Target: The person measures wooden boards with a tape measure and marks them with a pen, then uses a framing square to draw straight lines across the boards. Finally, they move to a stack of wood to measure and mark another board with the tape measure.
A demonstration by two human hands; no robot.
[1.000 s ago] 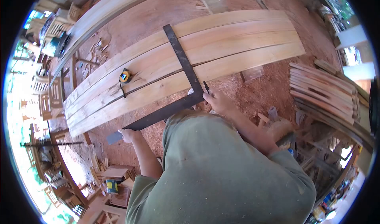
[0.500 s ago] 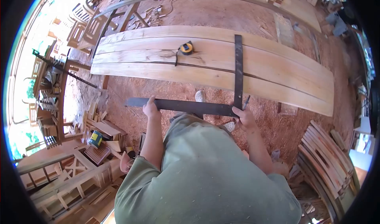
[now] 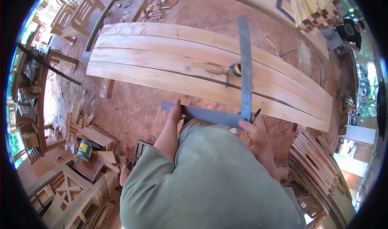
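A large metal square spans both my hands, its long blade (image 3: 245,63) reaching out over the wooden boards (image 3: 157,59). Toward the end of its other arm (image 3: 210,115), my left hand (image 3: 175,111) is closed on the metal. Near the corner, my right hand (image 3: 252,127) grips the square, with a dark pen (image 3: 256,115) sticking up between its fingers. A yellow and black tape measure (image 3: 235,69) rests on the boards just left of the blade, which lies partly over its edge in view.
Stacked curved wood pieces (image 3: 315,160) stand at the lower right. At the lower left are a green and yellow can (image 3: 85,149) and wooden frames (image 3: 68,184). Another person (image 3: 349,34) is at the upper right, near a pile of wood blocks (image 3: 313,10).
The view has shifted over the boards. Both hands and the square now sit further right relative to the shirt, and the blade appears beside the tape measure.
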